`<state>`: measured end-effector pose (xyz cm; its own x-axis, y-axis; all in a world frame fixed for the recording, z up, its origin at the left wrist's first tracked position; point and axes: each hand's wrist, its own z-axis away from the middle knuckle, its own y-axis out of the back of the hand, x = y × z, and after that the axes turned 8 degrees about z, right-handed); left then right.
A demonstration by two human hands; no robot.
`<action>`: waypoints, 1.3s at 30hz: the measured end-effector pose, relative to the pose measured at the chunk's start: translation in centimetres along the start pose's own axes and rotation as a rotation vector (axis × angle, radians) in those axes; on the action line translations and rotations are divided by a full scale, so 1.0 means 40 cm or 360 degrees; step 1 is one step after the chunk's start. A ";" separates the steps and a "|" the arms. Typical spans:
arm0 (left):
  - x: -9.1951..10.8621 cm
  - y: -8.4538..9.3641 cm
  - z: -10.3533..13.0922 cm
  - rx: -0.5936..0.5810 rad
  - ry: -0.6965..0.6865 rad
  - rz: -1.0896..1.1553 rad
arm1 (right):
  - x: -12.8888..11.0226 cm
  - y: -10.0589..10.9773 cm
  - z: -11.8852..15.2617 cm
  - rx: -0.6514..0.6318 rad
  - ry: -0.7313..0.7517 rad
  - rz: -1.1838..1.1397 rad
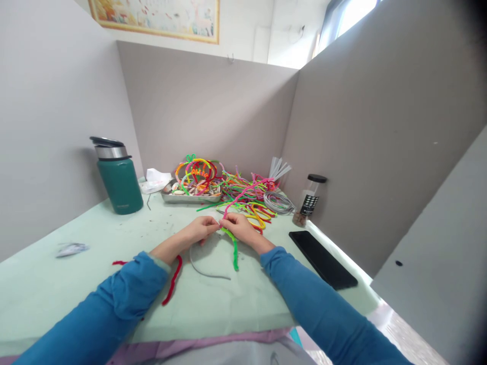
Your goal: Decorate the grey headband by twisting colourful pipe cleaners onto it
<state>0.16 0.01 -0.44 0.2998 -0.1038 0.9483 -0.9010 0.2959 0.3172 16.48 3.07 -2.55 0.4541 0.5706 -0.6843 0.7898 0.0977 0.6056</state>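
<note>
My left hand (pixel 200 229) and my right hand (pixel 239 226) meet above the middle of the table, fingertips pinched together. Between them is a fuzzy pipe cleaner: its pink part (pixel 247 191) rises away to the upper right. A green fuzzy length (pixel 235 254) hangs below my right fingers; whether it joins the pink one is hidden by the fingers. Just below my left hand a thin grey wire (pixel 207 275) curves over the cloth, its upper end hidden near the hand. A red pipe cleaner (pixel 173 281) lies beside my left forearm.
At the back stands a metal tray (pixel 190 198) with colourful pipe-cleaner shapes, beside a heap of pipe cleaners (pixel 238 183) and a wire coil (pixel 279 202). A green bottle (pixel 120 185) is left; a clear bottle (pixel 310 200) and black phone (pixel 323 259) are right. Grey partitions (pixel 207 101) enclose the table.
</note>
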 end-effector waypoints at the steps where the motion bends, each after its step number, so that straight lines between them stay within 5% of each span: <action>1: 0.000 0.000 0.000 0.0000 0.0004 0.0002 | -0.001 0.000 0.001 0.0000 0.0002 0.0003; 18: -0.012 0.005 -0.006 -0.0032 0.0014 -0.0110 | 0.015 -0.002 0.003 0.0056 0.0099 0.0158; 27: -0.024 0.015 -0.044 -0.0354 0.0130 -0.0034 | 0.024 -0.009 0.007 0.0099 0.0077 0.0209; 39: -0.024 0.004 -0.021 -0.0083 0.0079 0.0048 | 0.028 -0.013 -0.003 0.0123 -0.0105 -0.0011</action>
<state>-0.01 0.95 -1.30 0.2892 -0.0471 0.9561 -0.8927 0.3474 0.2871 16.53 3.77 -3.59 0.4729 0.5148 -0.7151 0.8212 0.0367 0.5694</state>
